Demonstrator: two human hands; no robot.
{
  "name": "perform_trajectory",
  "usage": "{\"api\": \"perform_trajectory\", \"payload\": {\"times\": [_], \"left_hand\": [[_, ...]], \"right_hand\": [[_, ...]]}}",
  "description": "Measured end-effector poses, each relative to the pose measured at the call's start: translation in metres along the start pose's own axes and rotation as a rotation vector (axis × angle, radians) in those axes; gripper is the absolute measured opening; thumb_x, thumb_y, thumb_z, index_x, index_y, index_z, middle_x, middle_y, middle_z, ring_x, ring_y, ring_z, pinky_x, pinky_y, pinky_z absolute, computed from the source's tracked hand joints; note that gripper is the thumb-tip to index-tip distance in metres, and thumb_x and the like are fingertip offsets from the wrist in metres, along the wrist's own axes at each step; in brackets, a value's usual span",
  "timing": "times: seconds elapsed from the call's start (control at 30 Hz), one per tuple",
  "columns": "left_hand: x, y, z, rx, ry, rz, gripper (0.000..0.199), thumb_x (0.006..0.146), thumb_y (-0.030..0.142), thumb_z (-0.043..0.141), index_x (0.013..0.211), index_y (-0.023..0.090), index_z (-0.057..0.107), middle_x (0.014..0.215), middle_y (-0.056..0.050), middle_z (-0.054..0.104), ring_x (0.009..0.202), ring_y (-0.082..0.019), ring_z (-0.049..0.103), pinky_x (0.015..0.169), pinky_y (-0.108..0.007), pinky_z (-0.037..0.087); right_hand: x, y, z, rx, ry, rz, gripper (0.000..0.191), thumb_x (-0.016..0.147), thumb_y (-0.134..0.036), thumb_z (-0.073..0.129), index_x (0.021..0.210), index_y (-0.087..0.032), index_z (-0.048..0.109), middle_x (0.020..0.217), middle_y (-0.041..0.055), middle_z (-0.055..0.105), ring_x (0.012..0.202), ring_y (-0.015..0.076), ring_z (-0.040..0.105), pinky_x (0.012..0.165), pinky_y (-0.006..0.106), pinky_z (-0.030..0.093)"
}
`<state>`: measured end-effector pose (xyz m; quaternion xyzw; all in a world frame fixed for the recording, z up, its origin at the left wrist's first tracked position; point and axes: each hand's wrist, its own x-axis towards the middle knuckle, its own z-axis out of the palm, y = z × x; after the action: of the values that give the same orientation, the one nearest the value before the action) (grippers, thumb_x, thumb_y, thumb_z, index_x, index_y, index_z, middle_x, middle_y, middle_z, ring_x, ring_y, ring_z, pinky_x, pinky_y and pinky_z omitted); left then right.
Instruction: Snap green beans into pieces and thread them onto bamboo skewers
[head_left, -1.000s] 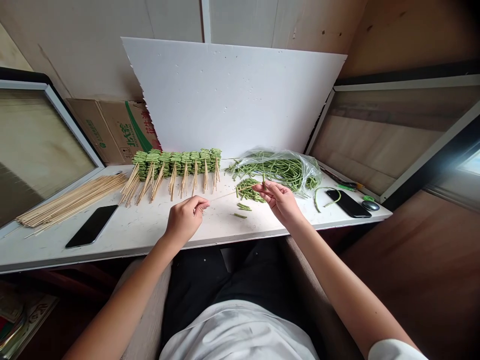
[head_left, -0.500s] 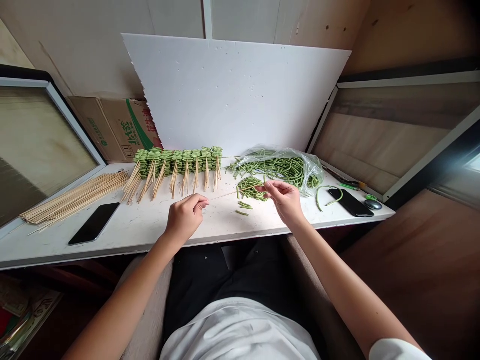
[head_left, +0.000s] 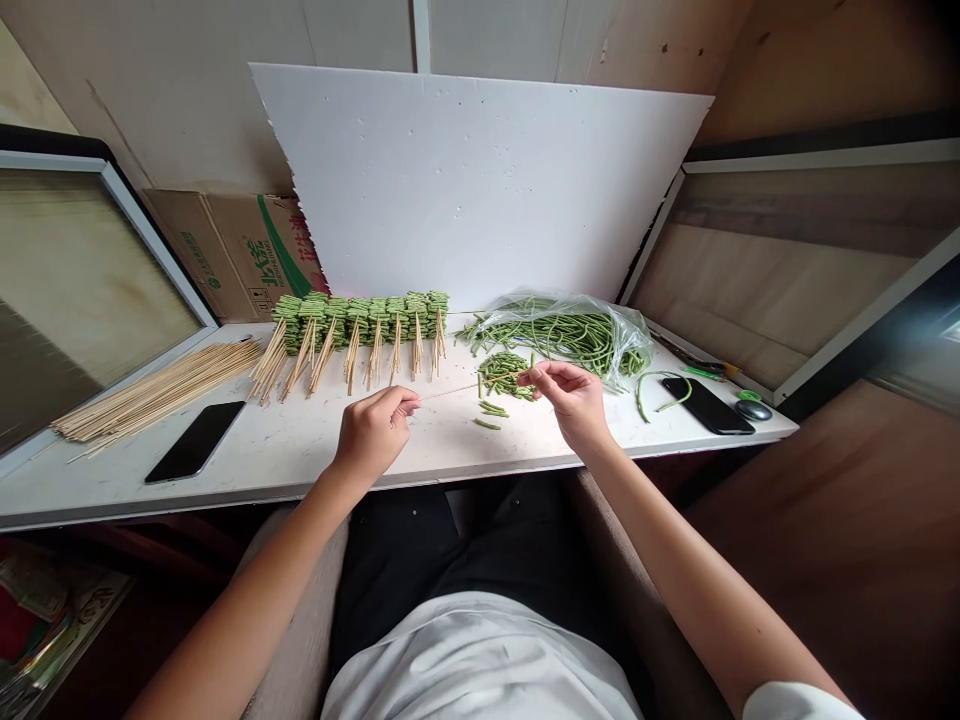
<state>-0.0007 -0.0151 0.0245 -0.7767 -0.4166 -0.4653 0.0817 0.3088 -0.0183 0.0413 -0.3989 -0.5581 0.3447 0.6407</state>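
A thin wooden skewer runs between my two hands above the white table. My left hand is closed in a pinch on its left end. The fingers of my right hand pinch a short green bean piece at the skewer's right end. Just behind and below the skewer lies a pile of cut bean pieces, with a few loose pieces in front of it.
Stacked bean skewers stand at the back left, beside bare skewers and a phone. Long beans in a plastic bag, another phone and a mouse are at the right.
The whole view has shifted slightly, so the table's things appear a little further right. Both hands keep nearly the same pose around the skewer.
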Motion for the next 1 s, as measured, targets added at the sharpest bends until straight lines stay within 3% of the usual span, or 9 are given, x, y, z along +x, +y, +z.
{"api": "perform_trajectory", "payload": {"times": [0.27, 0.6, 1.0], "left_hand": [[-0.003, -0.004, 0.004, -0.056, -0.070, 0.030, 0.041, 0.078, -0.005, 0.045, 0.092, 0.020, 0.074, 0.076, 0.000, 0.077, 0.076, -0.019, 0.078, 0.070, -0.026, 0.058], [-0.002, -0.001, 0.002, -0.063, -0.112, 0.010, 0.040, 0.077, -0.005, 0.043, 0.089, 0.021, 0.071, 0.073, 0.000, 0.074, 0.075, -0.018, 0.077, 0.068, -0.024, 0.056], [-0.003, 0.007, 0.004, -0.091, -0.057, 0.092, 0.041, 0.075, -0.008, 0.043, 0.087, 0.020, 0.070, 0.081, 0.000, 0.079, 0.077, -0.017, 0.079, 0.068, -0.024, 0.059]], "right_hand": [[-0.007, 0.005, 0.011, -0.005, 0.010, -0.038, 0.030, 0.082, -0.056, 0.088, 0.086, -0.027, 0.080, 0.088, 0.0053, 0.076, 0.081, 0.0225, 0.067, 0.072, 0.037, 0.054], [-0.017, 0.014, 0.026, -0.103, 0.011, -0.159, 0.031, 0.083, -0.058, 0.085, 0.082, -0.028, 0.079, 0.094, 0.0083, 0.074, 0.099, 0.0276, 0.066, 0.084, 0.041, 0.055], [-0.025, 0.011, 0.037, -0.090, -0.048, -0.057, 0.035, 0.079, -0.059, 0.087, 0.078, -0.025, 0.078, 0.089, 0.0088, 0.075, 0.093, 0.0268, 0.067, 0.076, 0.039, 0.054]]}}
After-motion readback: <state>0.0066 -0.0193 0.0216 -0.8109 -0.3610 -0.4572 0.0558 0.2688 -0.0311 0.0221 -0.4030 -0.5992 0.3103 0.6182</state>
